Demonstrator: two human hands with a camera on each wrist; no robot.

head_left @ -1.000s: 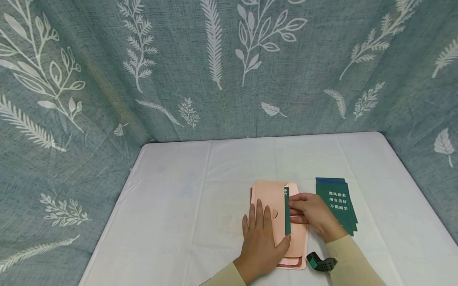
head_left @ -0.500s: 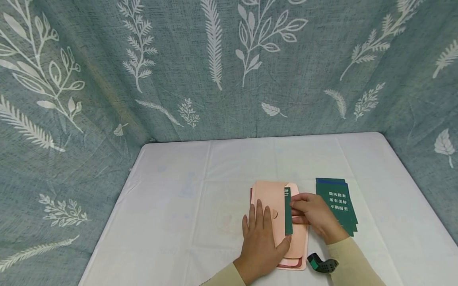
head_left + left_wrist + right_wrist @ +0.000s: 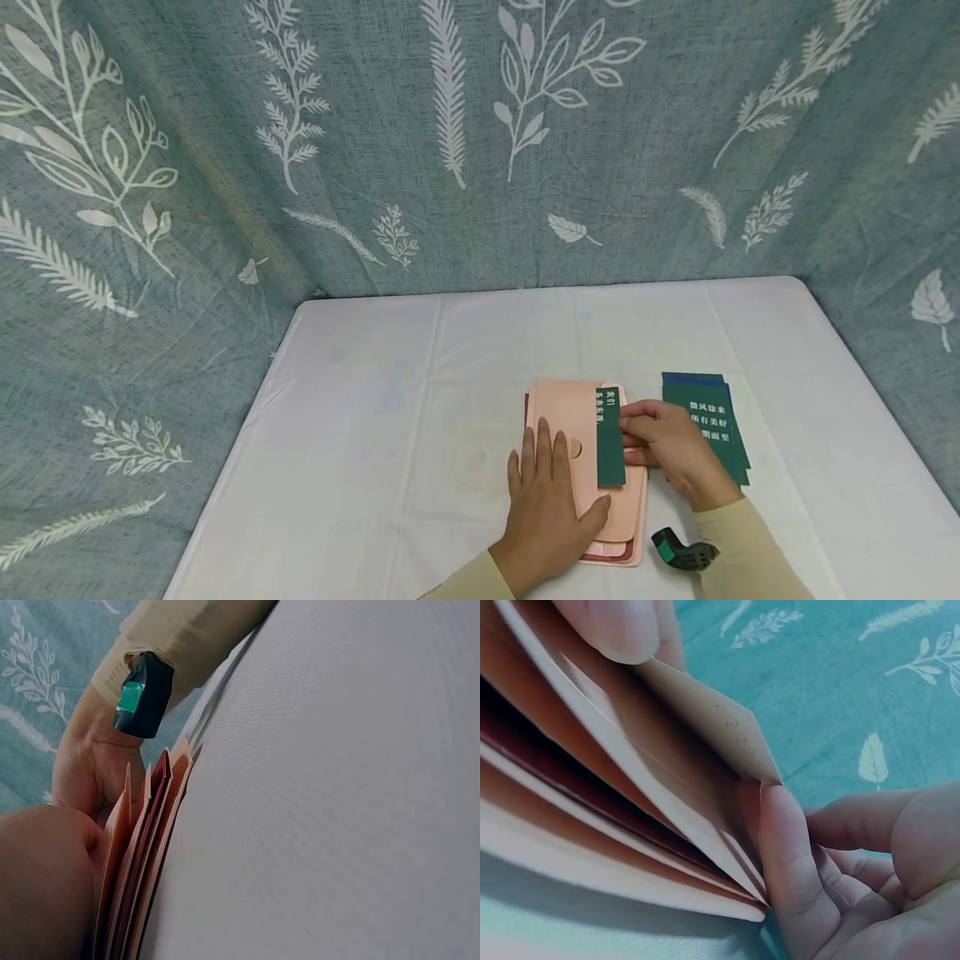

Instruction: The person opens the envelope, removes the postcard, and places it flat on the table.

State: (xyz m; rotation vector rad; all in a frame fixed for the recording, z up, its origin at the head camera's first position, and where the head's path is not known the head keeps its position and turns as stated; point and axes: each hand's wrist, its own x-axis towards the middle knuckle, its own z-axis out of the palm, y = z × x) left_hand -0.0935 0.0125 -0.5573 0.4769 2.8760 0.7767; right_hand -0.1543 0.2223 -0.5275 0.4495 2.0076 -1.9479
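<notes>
A stack of pink envelopes (image 3: 557,398), with a dark red one among them, lies on the table. My left hand (image 3: 543,508) rests flat on the top envelope, fingers straight. A dark green card (image 3: 611,446) with white characters sticks out of the top envelope's right side. My right hand (image 3: 667,446) pinches that card's right edge between thumb and fingers. In the right wrist view the card's pale underside (image 3: 720,724) shows above the gaping envelopes (image 3: 592,735). The left wrist view shows the stack's edges (image 3: 142,855) beside my left hand (image 3: 41,877).
Several dark green cards (image 3: 701,396) lie fanned in a pile right of the envelopes, partly behind my right hand. A black band-like device (image 3: 684,554) sits at the right sleeve. White cloth covers the table (image 3: 360,433); a leaf-patterned curtain (image 3: 480,217) stands behind and at both sides.
The green card has slid right out of the envelope, so a wider strip with more characters shows. My right hand has shifted slightly right with it; my left hand stays in place.
</notes>
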